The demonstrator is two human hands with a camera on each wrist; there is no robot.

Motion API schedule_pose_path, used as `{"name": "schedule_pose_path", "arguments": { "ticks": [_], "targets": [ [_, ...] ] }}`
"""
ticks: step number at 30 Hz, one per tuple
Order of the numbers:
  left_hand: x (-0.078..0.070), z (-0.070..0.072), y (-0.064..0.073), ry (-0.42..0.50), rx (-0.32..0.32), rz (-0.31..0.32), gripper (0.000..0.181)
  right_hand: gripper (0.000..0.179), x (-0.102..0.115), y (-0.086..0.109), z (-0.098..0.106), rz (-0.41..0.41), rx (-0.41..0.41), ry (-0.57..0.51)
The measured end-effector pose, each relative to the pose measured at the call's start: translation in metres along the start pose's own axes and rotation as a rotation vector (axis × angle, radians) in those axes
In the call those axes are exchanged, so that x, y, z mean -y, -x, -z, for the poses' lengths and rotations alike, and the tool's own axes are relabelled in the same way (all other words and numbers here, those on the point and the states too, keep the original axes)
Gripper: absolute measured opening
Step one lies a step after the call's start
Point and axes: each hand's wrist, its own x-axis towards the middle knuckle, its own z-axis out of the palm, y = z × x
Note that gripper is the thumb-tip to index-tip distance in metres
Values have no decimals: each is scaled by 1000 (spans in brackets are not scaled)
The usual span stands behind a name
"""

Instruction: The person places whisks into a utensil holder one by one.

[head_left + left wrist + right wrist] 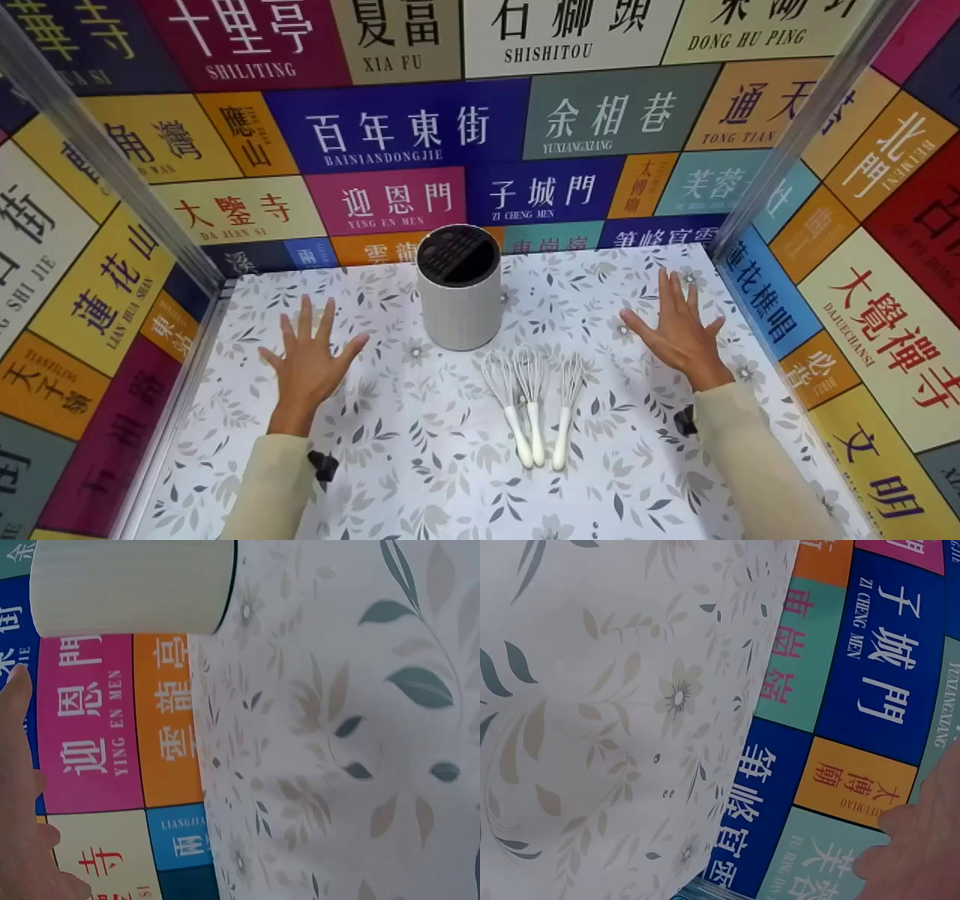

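Three whisks with white handles and wire heads lie side by side on the table: a left whisk (511,420), a middle whisk (533,420) and a right whisk (563,420). Behind them stands a white ribbed utensil holder (462,315) with a black slotted top; its side also shows in the left wrist view (135,589). My left hand (309,367) is spread with straight fingers, left of the holder and holding nothing. On the right, my right hand (681,330) is likewise spread, apart from the whisks. Each wrist view catches only part of its hand.
A white tablecloth (390,480) with a leaf and flower print covers the table. Colourful panels with Chinese lettering (397,124) rise behind and on both sides. Clear posts stand at the back left (142,150) and back right (787,142) corners.
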Motion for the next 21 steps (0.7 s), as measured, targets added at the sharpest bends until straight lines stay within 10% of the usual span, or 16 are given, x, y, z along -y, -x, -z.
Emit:
{"name": "schedule_pose_path", "arguments": {
  "ticks": [12,21],
  "targets": [
    [-53,-4,-20,127,-115,-168,90,109,9,17,-25,8,95,-82],
    [-95,-9,-37,180,-89,-269,86,108,22,37,-53,27,118,-139]
  ]
}}
